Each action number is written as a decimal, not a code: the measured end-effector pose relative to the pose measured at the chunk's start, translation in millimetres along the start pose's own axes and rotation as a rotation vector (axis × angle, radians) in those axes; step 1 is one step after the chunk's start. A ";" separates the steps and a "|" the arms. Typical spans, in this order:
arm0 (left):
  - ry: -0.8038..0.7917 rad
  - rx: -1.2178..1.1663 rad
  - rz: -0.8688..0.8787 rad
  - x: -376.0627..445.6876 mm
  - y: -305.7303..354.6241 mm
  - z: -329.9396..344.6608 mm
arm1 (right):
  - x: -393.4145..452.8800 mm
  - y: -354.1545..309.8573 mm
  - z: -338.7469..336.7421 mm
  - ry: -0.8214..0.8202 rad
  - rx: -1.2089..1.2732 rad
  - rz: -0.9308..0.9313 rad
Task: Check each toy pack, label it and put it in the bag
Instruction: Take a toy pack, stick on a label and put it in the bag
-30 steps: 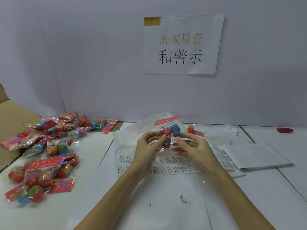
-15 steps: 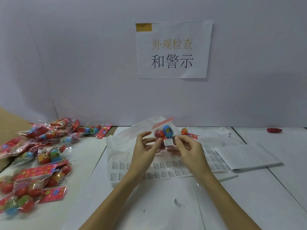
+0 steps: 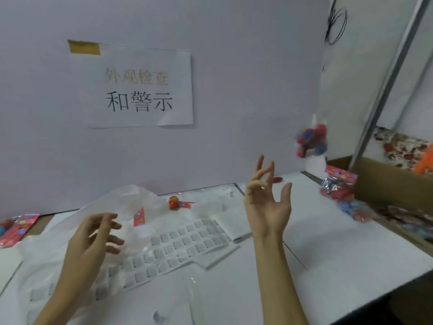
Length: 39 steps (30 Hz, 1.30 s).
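A toy pack (image 3: 311,143), red and blue and badly blurred, is in the air off the table (image 3: 328,249), clear of both hands and above and to the right of the raised right hand (image 3: 268,202). That hand is empty, palm turned up toward the camera, thumb spread wide and fingers loosely bent and apart. Beyond the pack to the right, another pack (image 3: 339,186) with a red header card lies at the table's right edge, and a further blurred one lies just beside it nearer the camera. Past that edge stands a cardboard box (image 3: 393,184).

Left of the airborne pack and lower, the left hand (image 3: 93,238) hovers with fingers relaxed and slightly curled, holding nothing, over a crumpled clear plastic bag (image 3: 121,205). A sheet of small labels (image 3: 187,240) lies on the table between the two hands. A small red and orange toy (image 3: 173,202) sits behind the sheet near the wall. More packs (image 3: 16,228) show at the far left edge. A paper sign (image 3: 140,90) is taped to the wall.
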State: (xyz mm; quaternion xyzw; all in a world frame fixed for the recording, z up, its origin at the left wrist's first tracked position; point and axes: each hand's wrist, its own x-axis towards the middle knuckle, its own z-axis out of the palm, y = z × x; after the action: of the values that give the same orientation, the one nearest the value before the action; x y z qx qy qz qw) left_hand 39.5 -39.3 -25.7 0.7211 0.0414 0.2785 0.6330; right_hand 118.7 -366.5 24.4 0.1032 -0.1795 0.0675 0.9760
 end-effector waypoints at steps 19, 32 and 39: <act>0.350 0.757 0.225 14.3 -3.8 -34.5 | -16.9 125.0 -86.8 -0.121 -1.710 0.670; 0.028 1.362 -0.297 96.2 -52.3 -153.3 | -17.6 122.1 -95.0 -0.356 -1.973 0.671; 0.200 1.265 -0.122 98.3 -40.3 -145.7 | -17.3 123.4 -92.3 -0.342 -1.991 0.670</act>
State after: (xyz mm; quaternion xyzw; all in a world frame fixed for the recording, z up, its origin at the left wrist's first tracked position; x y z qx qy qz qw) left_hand 67.9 138.8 -22.8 0.9219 0.2976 0.2297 0.0932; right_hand 112.9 -227.7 -44.4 -0.7881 -0.3079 0.1401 0.5143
